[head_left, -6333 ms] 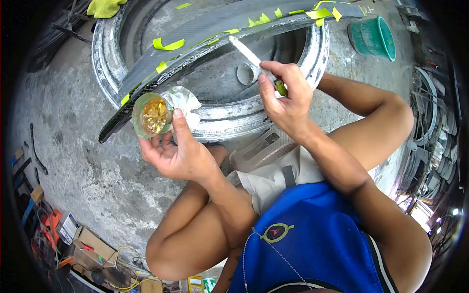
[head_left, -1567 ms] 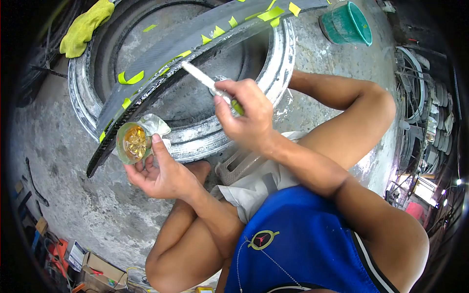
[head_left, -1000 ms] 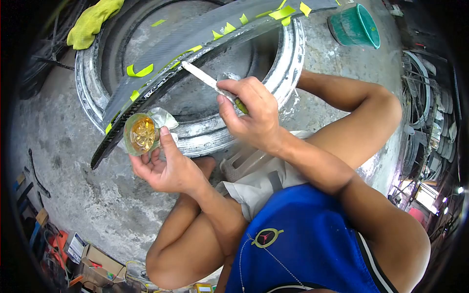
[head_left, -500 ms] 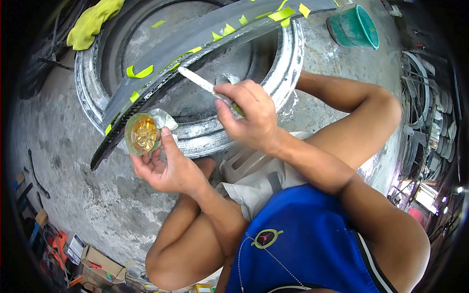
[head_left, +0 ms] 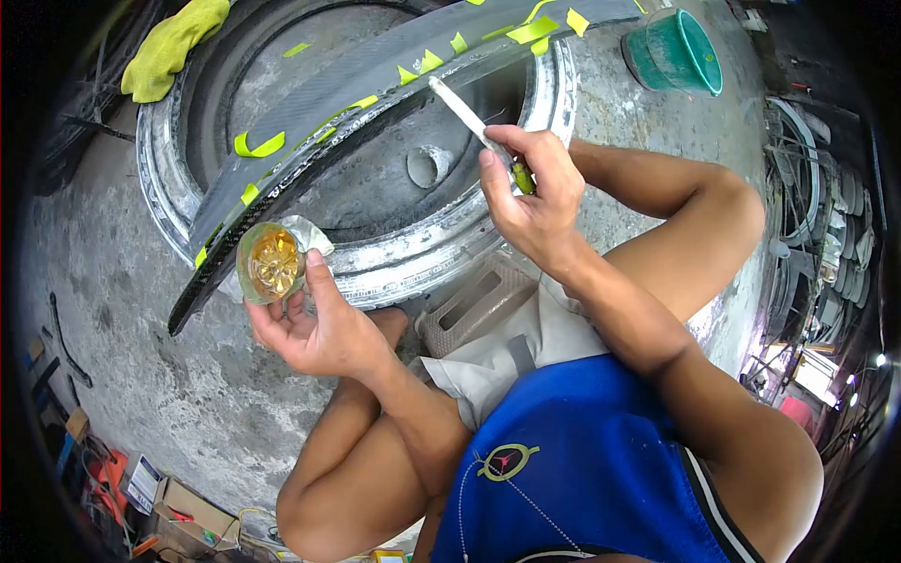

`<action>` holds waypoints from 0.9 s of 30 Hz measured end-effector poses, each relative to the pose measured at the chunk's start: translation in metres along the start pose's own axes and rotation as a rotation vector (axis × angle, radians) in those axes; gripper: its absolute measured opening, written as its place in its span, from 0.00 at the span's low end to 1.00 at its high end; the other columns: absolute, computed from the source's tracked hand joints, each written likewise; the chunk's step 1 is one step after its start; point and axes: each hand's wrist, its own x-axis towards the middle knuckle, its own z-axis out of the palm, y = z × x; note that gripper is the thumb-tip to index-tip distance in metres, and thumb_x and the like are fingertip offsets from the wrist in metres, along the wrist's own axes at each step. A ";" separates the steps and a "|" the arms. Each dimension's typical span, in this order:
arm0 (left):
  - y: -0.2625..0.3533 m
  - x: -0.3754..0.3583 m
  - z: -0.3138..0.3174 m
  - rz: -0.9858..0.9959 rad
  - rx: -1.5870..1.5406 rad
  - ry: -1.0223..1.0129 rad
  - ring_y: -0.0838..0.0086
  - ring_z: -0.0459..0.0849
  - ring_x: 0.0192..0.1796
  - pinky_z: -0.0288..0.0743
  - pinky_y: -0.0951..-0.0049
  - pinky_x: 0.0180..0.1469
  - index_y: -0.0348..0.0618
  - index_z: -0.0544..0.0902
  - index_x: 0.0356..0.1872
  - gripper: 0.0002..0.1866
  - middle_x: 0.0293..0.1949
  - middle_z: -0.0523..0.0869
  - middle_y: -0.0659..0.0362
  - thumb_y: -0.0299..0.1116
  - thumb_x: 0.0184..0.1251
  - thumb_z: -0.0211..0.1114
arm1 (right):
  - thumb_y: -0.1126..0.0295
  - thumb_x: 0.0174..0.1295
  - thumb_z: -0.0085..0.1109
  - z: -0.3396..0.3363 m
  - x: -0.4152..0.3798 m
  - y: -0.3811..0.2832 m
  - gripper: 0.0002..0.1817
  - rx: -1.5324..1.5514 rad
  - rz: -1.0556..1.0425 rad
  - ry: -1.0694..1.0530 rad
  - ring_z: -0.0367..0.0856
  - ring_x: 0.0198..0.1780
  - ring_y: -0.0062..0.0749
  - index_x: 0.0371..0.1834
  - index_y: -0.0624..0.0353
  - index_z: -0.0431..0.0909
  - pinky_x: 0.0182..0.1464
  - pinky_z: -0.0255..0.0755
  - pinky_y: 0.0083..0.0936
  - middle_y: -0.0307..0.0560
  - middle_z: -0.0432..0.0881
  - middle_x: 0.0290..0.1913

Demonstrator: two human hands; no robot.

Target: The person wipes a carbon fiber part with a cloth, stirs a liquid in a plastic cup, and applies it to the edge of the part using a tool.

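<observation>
My left hand (head_left: 314, 328) holds a clear plastic cup (head_left: 246, 267) of amber liquid by its side, fingers beneath and thumb at the rim. A crumpled whitish scrap (head_left: 308, 233) sits against the cup. Pinched in my right hand (head_left: 540, 192) is a slim white brush-like stick (head_left: 460, 108) with a yellow-green end by the palm. Its far tip is right at the edge of a long, curved dark panel (head_left: 328, 108), which has a woven-looking surface and yellow-green tape strips (head_left: 260, 144) along it. The cup overlaps the panel's lower left end.
The panel lies across a large grey-smeared tyre (head_left: 375, 281) on the concrete floor. A short tube-like ring (head_left: 428, 166) stands inside the tyre. A teal bucket (head_left: 662, 56) stands at upper right, a yellow glove (head_left: 169, 56) at upper left. An open cardboard box (head_left: 188, 511) is at lower left.
My right hand has moved right and slightly up, carrying the stick's tip along the panel edge. My left hand still holds the cup in nearly the same place.
</observation>
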 end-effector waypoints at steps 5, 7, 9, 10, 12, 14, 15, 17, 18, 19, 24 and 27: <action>0.007 -0.005 0.003 0.036 0.025 -0.042 0.66 0.86 0.56 0.82 0.66 0.55 0.30 0.78 0.68 0.36 0.62 0.79 0.49 0.20 0.58 0.85 | 0.77 0.62 0.73 -0.001 0.001 0.011 0.12 0.033 -0.024 -0.065 0.82 0.32 0.33 0.49 0.61 0.88 0.37 0.76 0.28 0.47 0.84 0.34; 0.008 -0.010 0.005 0.142 0.091 -0.112 0.64 0.85 0.59 0.82 0.65 0.58 0.32 0.79 0.68 0.36 0.64 0.79 0.49 0.19 0.57 0.85 | 0.77 0.62 0.73 -0.002 0.002 0.015 0.12 0.037 -0.068 -0.097 0.84 0.34 0.35 0.49 0.61 0.88 0.38 0.77 0.29 0.49 0.85 0.35; 0.007 -0.013 0.006 0.205 0.103 -0.127 0.64 0.84 0.61 0.82 0.65 0.59 0.34 0.79 0.69 0.39 0.64 0.80 0.50 0.20 0.54 0.86 | 0.77 0.62 0.73 -0.018 0.004 0.013 0.12 0.059 -0.067 -0.139 0.85 0.35 0.35 0.49 0.61 0.88 0.39 0.78 0.29 0.49 0.85 0.35; 0.012 -0.017 0.009 0.257 0.155 -0.151 0.66 0.84 0.59 0.82 0.66 0.58 0.33 0.80 0.67 0.36 0.60 0.82 0.51 0.20 0.55 0.86 | 0.77 0.62 0.73 -0.030 0.006 0.011 0.12 0.065 -0.068 -0.185 0.85 0.36 0.35 0.49 0.61 0.88 0.39 0.78 0.29 0.50 0.86 0.36; 0.008 -0.022 0.010 0.269 0.163 -0.231 0.63 0.83 0.62 0.81 0.65 0.57 0.40 0.82 0.69 0.41 0.64 0.81 0.50 0.21 0.49 0.87 | 0.76 0.62 0.73 -0.057 0.018 0.012 0.12 0.110 -0.037 -0.222 0.86 0.35 0.39 0.48 0.60 0.88 0.39 0.79 0.34 0.49 0.86 0.34; 0.009 -0.027 0.011 0.285 0.194 -0.289 0.62 0.84 0.62 0.81 0.65 0.56 0.40 0.83 0.68 0.40 0.63 0.82 0.50 0.21 0.49 0.87 | 0.75 0.63 0.72 -0.087 0.033 0.016 0.11 0.157 0.010 -0.299 0.85 0.34 0.35 0.49 0.59 0.89 0.38 0.77 0.30 0.47 0.85 0.34; 0.013 -0.030 0.011 0.287 0.208 -0.357 0.62 0.84 0.62 0.81 0.65 0.55 0.40 0.83 0.68 0.40 0.63 0.83 0.50 0.21 0.48 0.86 | 0.74 0.64 0.72 -0.104 0.042 0.014 0.11 0.183 0.060 -0.358 0.84 0.34 0.32 0.49 0.59 0.90 0.38 0.76 0.28 0.45 0.85 0.33; 0.026 -0.040 0.013 0.297 0.257 -0.378 0.62 0.84 0.61 0.82 0.65 0.56 0.41 0.84 0.67 0.38 0.62 0.85 0.49 0.22 0.49 0.85 | 0.74 0.66 0.71 -0.138 0.059 0.001 0.10 0.303 0.182 -0.472 0.82 0.34 0.27 0.50 0.60 0.90 0.38 0.73 0.25 0.42 0.84 0.32; 0.032 -0.044 0.015 0.345 0.294 -0.450 0.65 0.85 0.58 0.81 0.67 0.57 0.39 0.84 0.66 0.36 0.60 0.86 0.52 0.24 0.51 0.86 | 0.75 0.66 0.70 -0.150 0.065 0.004 0.10 0.321 0.067 -0.507 0.81 0.33 0.28 0.50 0.60 0.90 0.37 0.73 0.26 0.43 0.84 0.32; 0.037 -0.047 0.016 0.391 0.332 -0.521 0.68 0.86 0.55 0.81 0.68 0.57 0.37 0.84 0.64 0.35 0.57 0.86 0.54 0.27 0.53 0.88 | 0.76 0.65 0.70 -0.159 0.072 0.007 0.11 0.338 -0.051 -0.539 0.81 0.32 0.29 0.50 0.60 0.90 0.35 0.73 0.27 0.44 0.83 0.32; 0.060 -0.061 0.024 0.408 0.306 -0.678 0.59 0.86 0.58 0.81 0.64 0.57 0.40 0.84 0.60 0.31 0.59 0.85 0.49 0.24 0.49 0.80 | 0.78 0.62 0.71 -0.190 0.103 0.004 0.12 0.350 -0.291 -0.763 0.82 0.33 0.35 0.49 0.62 0.91 0.36 0.73 0.30 0.47 0.84 0.33; 0.082 -0.064 0.030 0.513 0.286 -0.741 0.58 0.87 0.57 0.82 0.64 0.56 0.40 0.84 0.59 0.31 0.58 0.86 0.49 0.24 0.48 0.80 | 0.75 0.61 0.72 -0.177 0.119 0.006 0.10 0.232 -0.514 -0.841 0.83 0.32 0.42 0.46 0.60 0.90 0.33 0.74 0.37 0.47 0.82 0.32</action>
